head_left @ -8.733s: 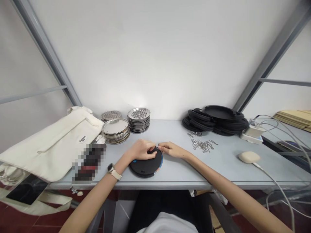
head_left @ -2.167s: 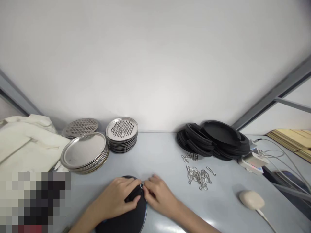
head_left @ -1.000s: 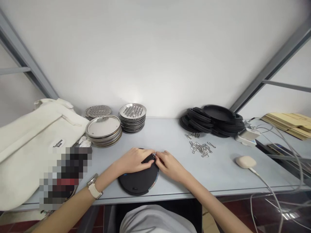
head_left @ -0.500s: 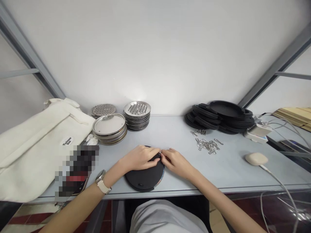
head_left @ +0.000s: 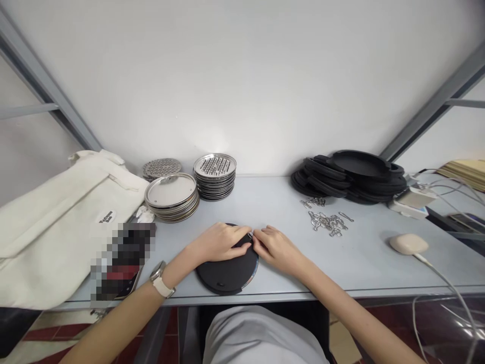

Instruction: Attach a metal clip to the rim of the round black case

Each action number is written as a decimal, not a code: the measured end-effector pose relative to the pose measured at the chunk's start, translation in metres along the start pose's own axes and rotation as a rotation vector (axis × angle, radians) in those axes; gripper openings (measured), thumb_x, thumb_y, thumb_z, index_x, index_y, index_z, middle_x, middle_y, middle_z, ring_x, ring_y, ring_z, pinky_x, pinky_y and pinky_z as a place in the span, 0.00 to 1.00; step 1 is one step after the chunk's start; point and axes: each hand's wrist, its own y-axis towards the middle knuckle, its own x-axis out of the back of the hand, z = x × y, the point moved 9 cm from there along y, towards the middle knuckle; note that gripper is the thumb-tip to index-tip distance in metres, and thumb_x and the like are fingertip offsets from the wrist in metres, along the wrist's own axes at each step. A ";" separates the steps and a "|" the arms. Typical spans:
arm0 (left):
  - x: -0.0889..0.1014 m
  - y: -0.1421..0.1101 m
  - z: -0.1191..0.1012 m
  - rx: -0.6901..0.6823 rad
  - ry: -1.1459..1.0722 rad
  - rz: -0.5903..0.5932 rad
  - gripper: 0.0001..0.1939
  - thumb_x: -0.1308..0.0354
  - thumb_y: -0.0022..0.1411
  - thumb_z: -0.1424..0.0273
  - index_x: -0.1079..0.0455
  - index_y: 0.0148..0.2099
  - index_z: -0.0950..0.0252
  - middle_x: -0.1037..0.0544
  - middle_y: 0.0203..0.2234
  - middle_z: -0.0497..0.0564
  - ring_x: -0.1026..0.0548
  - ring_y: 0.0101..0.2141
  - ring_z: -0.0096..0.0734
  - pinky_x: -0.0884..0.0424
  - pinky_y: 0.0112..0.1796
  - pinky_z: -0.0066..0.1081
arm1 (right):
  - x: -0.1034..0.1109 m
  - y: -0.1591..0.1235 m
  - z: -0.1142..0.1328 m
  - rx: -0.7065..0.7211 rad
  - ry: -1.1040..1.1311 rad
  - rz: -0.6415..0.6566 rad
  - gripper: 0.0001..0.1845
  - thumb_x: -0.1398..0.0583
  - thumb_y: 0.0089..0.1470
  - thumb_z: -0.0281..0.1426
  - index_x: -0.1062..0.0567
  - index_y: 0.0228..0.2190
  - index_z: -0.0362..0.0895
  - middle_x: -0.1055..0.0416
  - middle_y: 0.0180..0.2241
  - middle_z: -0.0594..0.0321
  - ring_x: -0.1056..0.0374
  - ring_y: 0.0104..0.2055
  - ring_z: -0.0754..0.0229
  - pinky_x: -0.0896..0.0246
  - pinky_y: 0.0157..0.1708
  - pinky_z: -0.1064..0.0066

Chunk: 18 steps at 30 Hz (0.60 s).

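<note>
A black round disc with a shiny strip along its right edge lies flat near the table's front edge. Over its upper part rests my left hand, thumb and forefinger closed around the disc's upper right rim. Between the fingertips of both hands shows a bit of a small metal clip. My right hand pinches that clip at the rim from the right, its other fingers curled. The fingers hide most of the clip, and I cannot tell how it sits on the disc.
Loose metal clips lie to the right, before a pile of black round parts. Behind my left hand stand stacks of metal grater discs and plain metal discs. A white bag lies left; a cream corded device sits right.
Both hands stay at the disc's upper right rim with only slight finger movement. A little more of the metal clip shows between the fingertips. The whole view has shifted slightly.
</note>
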 end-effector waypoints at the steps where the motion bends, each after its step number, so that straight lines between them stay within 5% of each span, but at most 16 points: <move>1: 0.000 0.000 0.000 0.001 -0.004 -0.003 0.09 0.53 0.67 0.64 0.38 0.44 0.64 0.24 0.32 0.49 0.25 0.31 0.34 0.39 0.29 0.30 | 0.000 0.000 0.000 0.005 -0.003 -0.001 0.12 0.52 0.62 0.28 0.36 0.27 0.43 0.35 0.22 0.64 0.41 0.25 0.62 0.45 0.34 0.69; 18: 0.002 0.000 -0.003 -0.031 -0.026 0.004 0.09 0.54 0.68 0.66 0.36 0.43 0.63 0.24 0.32 0.49 0.26 0.30 0.32 0.39 0.30 0.29 | 0.001 0.000 0.001 0.021 0.003 0.013 0.12 0.53 0.62 0.28 0.36 0.28 0.44 0.35 0.22 0.64 0.41 0.25 0.61 0.46 0.33 0.69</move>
